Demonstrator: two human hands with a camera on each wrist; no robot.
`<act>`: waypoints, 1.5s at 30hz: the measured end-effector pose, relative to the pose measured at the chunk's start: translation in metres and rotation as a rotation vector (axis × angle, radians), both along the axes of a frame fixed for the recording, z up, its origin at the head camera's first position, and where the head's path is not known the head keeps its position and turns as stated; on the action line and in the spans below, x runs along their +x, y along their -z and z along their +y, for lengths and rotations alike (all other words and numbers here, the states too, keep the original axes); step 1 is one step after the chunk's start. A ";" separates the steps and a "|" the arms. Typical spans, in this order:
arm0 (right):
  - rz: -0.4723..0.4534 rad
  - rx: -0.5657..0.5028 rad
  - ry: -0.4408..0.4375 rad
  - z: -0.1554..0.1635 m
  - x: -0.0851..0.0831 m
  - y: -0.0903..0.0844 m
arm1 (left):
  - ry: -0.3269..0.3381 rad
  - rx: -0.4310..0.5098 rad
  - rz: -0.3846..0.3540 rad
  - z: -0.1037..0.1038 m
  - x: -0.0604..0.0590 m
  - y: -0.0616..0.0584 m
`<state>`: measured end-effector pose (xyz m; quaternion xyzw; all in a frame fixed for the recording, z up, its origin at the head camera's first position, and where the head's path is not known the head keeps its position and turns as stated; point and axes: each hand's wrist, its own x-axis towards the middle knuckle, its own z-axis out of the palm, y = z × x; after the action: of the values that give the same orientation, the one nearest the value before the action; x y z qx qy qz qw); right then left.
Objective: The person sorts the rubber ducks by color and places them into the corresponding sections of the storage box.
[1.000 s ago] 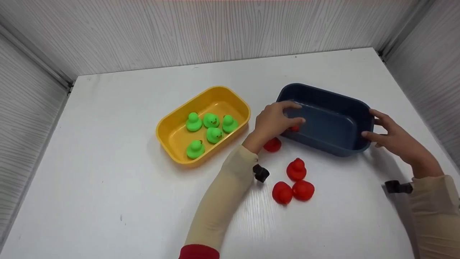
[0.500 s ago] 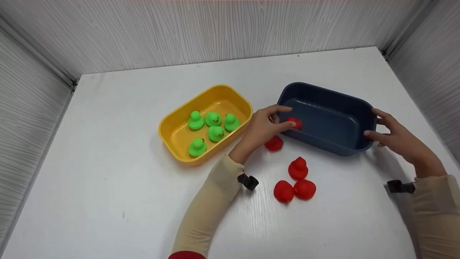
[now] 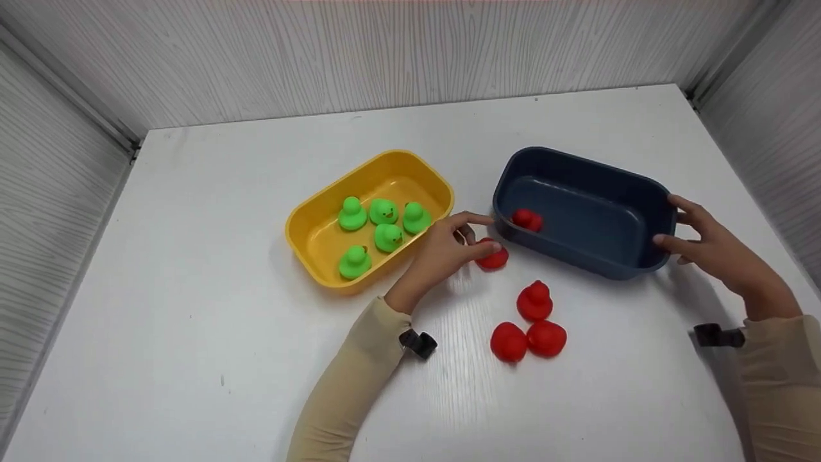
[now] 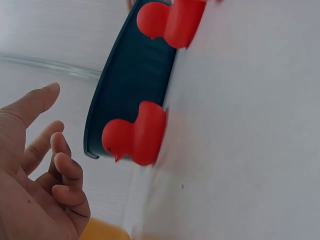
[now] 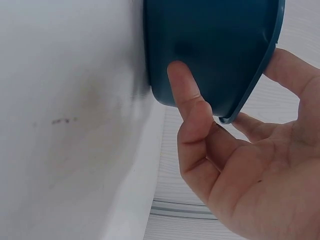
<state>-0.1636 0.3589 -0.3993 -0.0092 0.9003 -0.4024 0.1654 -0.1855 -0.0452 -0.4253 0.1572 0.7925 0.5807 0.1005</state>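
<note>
Head view showed one red duck [image 3: 527, 219] in the blue tray [image 3: 641, 266], four left on the worktop [image 3: 192, 359]; left hand [image 3: 449, 247] spread, right hand [image 3: 712, 247] gripping the tray's end.

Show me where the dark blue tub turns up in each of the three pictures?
Head: dark blue tub right of centre, right hand at its end.
Left wrist: its wall upper middle, behind a red duck.
Right wrist: fills the top, thumb on its wall.
Shared landmark: the white table.
</note>
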 end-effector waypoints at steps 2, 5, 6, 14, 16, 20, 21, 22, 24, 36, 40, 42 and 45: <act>0.006 -0.007 -0.008 0.001 0.000 0.001 | -0.007 -0.019 -0.004 -0.002 -0.001 0.003; 0.010 -0.015 -0.015 0.002 0.001 0.002 | -0.008 -0.048 -0.023 -0.004 -0.002 0.006; 0.012 -0.017 -0.016 0.002 0.001 0.002 | -0.005 -0.056 -0.029 -0.004 -0.003 0.006; 0.015 0.002 -0.026 0.002 0.000 0.001 | 0.025 -0.148 -0.053 -0.004 -0.007 0.011; 0.012 0.008 -0.022 0.002 0.000 0.001 | 0.031 -0.150 -0.072 -0.004 -0.009 0.014; 0.012 -0.001 -0.024 0.002 0.001 0.001 | 0.045 -0.160 -0.108 -0.003 -0.012 0.018; 0.013 -0.003 -0.025 0.002 0.001 0.001 | 0.049 -0.164 -0.114 -0.003 -0.012 0.017; 0.013 -0.003 -0.028 0.002 0.001 0.000 | 0.051 -0.167 -0.119 -0.002 -0.012 0.017; 0.007 0.004 -0.026 0.002 0.001 0.000 | 0.053 -0.164 -0.119 -0.001 -0.012 0.016; -0.014 0.011 -0.003 0.001 0.000 -0.003 | 0.050 -0.194 -0.025 0.004 -0.003 -0.001; 0.003 -0.014 -0.013 0.001 0.000 -0.001 | 0.068 -0.142 0.000 0.006 0.001 -0.012; 0.012 -0.028 -0.016 0.001 0.000 0.000 | 0.069 -0.115 0.010 0.009 0.000 -0.018; 0.018 -0.036 -0.020 0.001 0.000 -0.001 | 0.063 -0.083 0.023 0.014 -0.003 -0.029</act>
<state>-0.1639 0.3597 -0.3984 -0.0245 0.8943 -0.4168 0.1613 -0.1889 -0.0311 -0.3968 0.1844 0.8117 0.5419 0.1159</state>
